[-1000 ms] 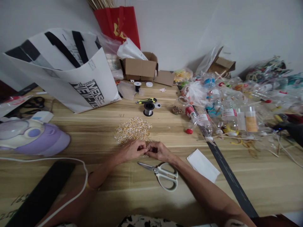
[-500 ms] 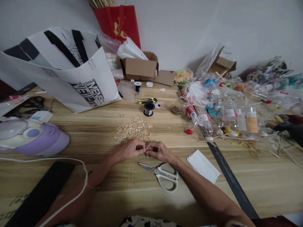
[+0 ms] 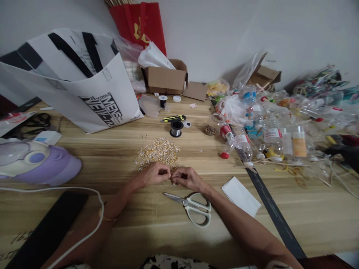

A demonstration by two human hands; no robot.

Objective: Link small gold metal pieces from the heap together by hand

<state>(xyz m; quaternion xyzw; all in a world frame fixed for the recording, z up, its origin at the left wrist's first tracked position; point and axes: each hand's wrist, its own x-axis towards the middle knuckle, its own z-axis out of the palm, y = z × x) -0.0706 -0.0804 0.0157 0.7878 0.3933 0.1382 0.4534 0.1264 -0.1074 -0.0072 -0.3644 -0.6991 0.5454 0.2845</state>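
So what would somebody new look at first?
Probably the big white bag with black lettering, standing at the left. Then the glittery gold-and-silver pile in the middle, with the left hand and right hand close together at its near edge. Over on the right, there's a jumble of clear plastic bottles.

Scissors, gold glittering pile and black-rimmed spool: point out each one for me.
Scissors (image 3: 184, 202): head view, on the pivot between blades and handles.
Gold glittering pile (image 3: 158, 152): head view, middle of the heap.
Black-rimmed spool (image 3: 176, 132): head view, on the silvery winding.

dim light; dark corners; soft shadow on tabletop (image 3: 131, 233); edges stretched; fine detail blurred
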